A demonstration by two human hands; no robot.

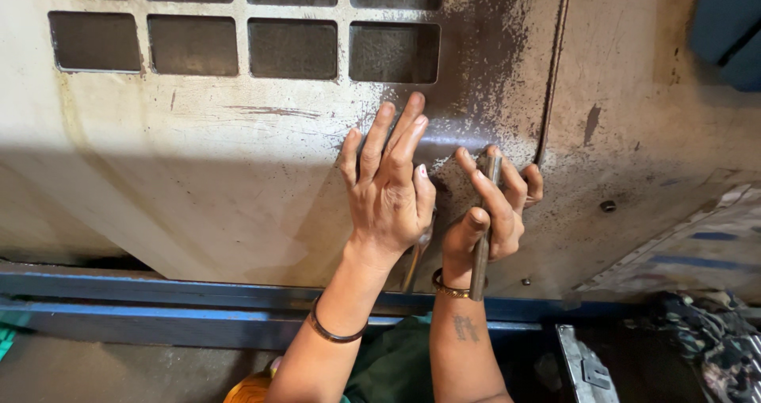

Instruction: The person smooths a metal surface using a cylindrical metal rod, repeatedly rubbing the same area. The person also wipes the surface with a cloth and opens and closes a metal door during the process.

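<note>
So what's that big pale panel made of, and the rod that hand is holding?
The panel looks like painted sheet metal: cream coat scratched and worn to dark bare patches, with square cut-outs along the top. The rod in the right hand appears to be steel, dull grey with a slight sheen. The left hand lies flat on the panel. Both wrists carry bangles that look metallic.

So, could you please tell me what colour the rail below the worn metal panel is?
Blue, chipped; the horizontal metal rail shows best in the head view.
</note>
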